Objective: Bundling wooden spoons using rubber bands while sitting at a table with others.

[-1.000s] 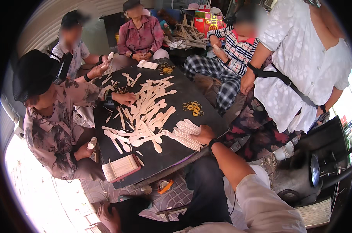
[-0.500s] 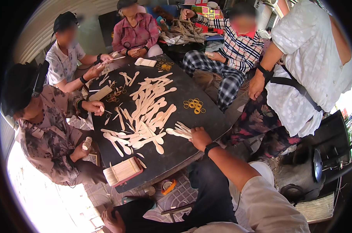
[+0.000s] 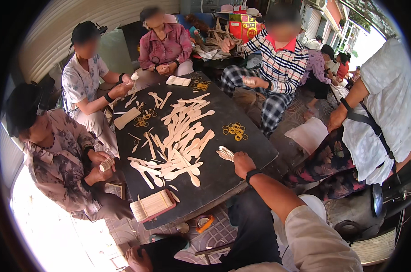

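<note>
My right hand [image 3: 244,164] is closed round a small bunch of pale wooden spoons [image 3: 225,153], held at the near right part of the black table [image 3: 214,192]. The bunch points toward the loose pile of wooden spoons [image 3: 182,136] spread over the table's middle. Down at the lower edge, my left hand [image 3: 138,259] lies on my dark trouser leg with no object visible in it; part of it is cut off. A stack of wooden pieces in a reddish tray [image 3: 152,205] stands at the table's near left corner.
Yellow rubber bands [image 3: 235,131] lie right of the pile, with more at the far edge [image 3: 201,85] and left side [image 3: 144,119]. Co-workers sit round the table; the near-left one holds a spoon bundle [image 3: 107,164]. A person in white [image 3: 386,104] is close on my right.
The view has shifted slightly. The spoons in my right hand have gone from fanned out to closer together. The near-left co-worker's hand has left the table for the bundle.
</note>
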`<action>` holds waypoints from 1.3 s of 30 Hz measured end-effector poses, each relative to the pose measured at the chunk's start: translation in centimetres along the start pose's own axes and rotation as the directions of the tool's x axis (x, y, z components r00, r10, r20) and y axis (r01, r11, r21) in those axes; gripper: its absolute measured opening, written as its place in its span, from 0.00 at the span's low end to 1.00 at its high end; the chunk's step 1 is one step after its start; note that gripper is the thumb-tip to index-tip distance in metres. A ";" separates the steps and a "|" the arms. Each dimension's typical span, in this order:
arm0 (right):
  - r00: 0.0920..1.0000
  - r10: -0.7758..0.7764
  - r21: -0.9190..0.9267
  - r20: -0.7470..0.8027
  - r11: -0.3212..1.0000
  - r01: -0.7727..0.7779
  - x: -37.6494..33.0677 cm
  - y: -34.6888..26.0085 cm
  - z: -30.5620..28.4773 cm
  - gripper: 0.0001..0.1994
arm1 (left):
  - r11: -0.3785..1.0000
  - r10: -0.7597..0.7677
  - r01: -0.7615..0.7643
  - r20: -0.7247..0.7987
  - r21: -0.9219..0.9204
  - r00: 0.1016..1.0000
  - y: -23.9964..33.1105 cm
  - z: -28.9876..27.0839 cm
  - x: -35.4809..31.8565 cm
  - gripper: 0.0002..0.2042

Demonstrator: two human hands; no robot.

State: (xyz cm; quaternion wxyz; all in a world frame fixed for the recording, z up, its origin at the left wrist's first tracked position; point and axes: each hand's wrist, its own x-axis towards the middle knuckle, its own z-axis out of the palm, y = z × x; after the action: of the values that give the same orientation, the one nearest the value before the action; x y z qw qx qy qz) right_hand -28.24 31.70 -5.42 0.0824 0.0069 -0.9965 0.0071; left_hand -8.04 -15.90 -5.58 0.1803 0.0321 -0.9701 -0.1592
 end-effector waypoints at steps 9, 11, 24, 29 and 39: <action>0.910 -0.007 0.886 0.414 0.235 -0.401 -4.8 -1.4 -4.8 0.14 | 0.996 -0.051 0.054 0.043 -0.068 0.998 -0.8 0.7 -0.9 0.10; 0.812 -0.266 0.824 0.519 -0.099 -0.558 -8.4 -4.6 -7.3 0.20 | 0.876 -0.168 0.187 0.082 -0.444 0.982 1.8 -0.6 -0.4 0.11; 0.636 -0.632 0.837 0.442 0.036 -0.547 -22.8 -14.3 -13.5 0.13 | 0.449 0.079 0.076 0.124 -0.890 0.989 20.5 -5.2 -0.6 0.18; 0.594 -0.624 0.831 0.508 0.173 -0.528 -23.5 -14.9 -14.8 0.08 | 0.617 0.315 -0.214 -0.011 -0.757 0.949 22.1 -6.9 -0.2 0.10; 0.779 -0.524 0.926 0.344 0.052 -0.374 -23.7 -15.2 -18.4 0.05 | 0.330 0.127 0.164 0.216 -0.930 0.968 22.6 -7.3 -2.1 0.11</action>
State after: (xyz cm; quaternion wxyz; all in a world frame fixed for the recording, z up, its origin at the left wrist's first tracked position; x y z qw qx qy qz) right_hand -1.56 17.08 9.04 -0.2771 0.1212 -0.6668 0.6811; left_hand -3.59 3.59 7.44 0.0402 -0.0873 -0.7117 -0.6958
